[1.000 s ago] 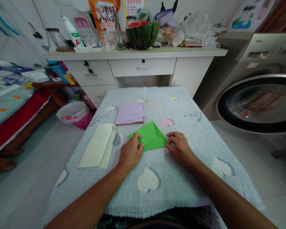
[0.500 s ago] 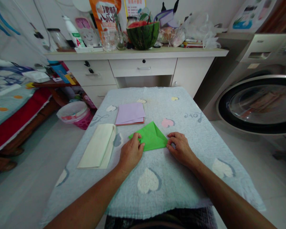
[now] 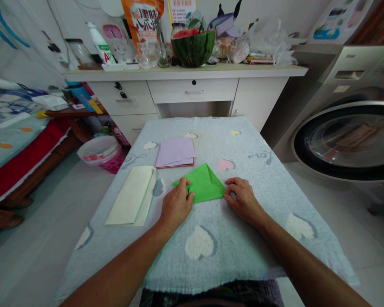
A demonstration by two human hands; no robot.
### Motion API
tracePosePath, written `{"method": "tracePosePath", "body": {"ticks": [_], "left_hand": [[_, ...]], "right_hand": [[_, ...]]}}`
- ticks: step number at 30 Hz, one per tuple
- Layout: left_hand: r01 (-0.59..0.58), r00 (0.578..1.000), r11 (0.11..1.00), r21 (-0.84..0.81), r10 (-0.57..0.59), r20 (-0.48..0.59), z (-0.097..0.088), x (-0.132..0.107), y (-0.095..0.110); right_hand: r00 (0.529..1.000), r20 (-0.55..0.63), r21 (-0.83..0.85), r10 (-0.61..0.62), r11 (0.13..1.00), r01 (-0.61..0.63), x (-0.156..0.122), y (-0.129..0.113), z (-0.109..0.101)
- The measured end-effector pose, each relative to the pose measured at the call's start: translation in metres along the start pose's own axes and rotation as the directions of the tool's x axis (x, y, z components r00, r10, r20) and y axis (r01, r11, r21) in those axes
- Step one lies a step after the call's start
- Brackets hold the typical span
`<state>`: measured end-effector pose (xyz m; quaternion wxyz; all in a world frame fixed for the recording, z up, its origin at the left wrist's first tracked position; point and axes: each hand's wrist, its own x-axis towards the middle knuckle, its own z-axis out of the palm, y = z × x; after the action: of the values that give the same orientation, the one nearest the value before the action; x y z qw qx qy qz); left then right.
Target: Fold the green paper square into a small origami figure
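Green paper [image 3: 206, 184] is pinched at 2 sides by the left hand [image 3: 177, 204] and right hand [image 3: 244, 199], thumbs against curled fingers.

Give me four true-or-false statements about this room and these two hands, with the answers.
1. The left hand touches the folded green paper. True.
2. The square purple paper lies under the right hand. False: that hand's fingers are at the green paper's right corner; the purple paper lies farther off.
3. The folded cream-coloured sheet lies left of the green paper. True.
4. The cut, striped green watermelon stands on the pale blue heart-patterned cloth. False: the watermelon stands on the white cabinet.
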<state>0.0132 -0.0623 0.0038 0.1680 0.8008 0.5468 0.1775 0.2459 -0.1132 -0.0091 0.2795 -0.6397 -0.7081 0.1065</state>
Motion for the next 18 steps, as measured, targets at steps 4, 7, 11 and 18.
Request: {"method": "tracePosePath", "body": {"ticks": [4, 7, 11, 18], "left_hand": [[-0.003, 1.000, 1.000, 0.021, 0.002, 0.007, 0.0008, -0.0006, -0.0011], [-0.006, 1.000, 1.000, 0.029, 0.006, 0.015, 0.0013, -0.0004, -0.0011], [-0.032, 0.999, 0.999, 0.014, 0.032, -0.025, 0.0018, -0.0003, -0.0010], [-0.259, 0.958, 0.963, 0.071, 0.265, -0.106, 0.0056, 0.0011, -0.0044]], "right_hand": [[1.000, 0.004, -0.003, -0.005, 1.000, 0.005, -0.0001, -0.0009, -0.0015], [1.000, 0.002, -0.002, -0.010, 1.000, 0.010, -0.0002, -0.0006, -0.0017], [1.000, -0.004, -0.011, -0.014, 1.000, 0.014, -0.0002, 0.0007, -0.0003], [1.000, -0.012, -0.006, -0.015, 1.000, 0.015, -0.0001, 0.0023, 0.0018]]}}
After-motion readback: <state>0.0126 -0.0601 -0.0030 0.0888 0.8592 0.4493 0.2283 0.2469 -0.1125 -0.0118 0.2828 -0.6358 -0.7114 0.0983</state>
